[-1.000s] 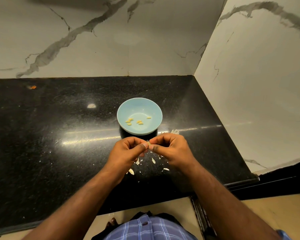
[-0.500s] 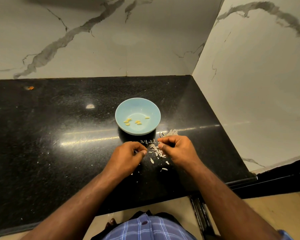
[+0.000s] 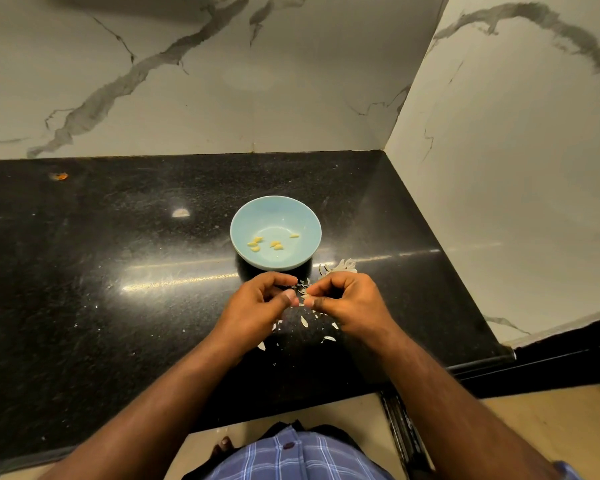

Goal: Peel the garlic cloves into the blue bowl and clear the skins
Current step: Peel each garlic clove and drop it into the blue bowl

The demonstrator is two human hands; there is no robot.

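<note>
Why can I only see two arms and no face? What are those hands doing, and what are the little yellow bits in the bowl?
The camera sits on the person's head and looks down, so you see what they see: their own arms, no face. The left hand and right hand meet above a black counter and pinch something tiny between the fingertips, likely a garlic clove being peeled; it is too small to be sure. Just beyond them stands a blue bowl with a few yellowish peeled cloves inside. The pale flakes on the counter under the hands are skins, with a small heap by the bowl.
</note>
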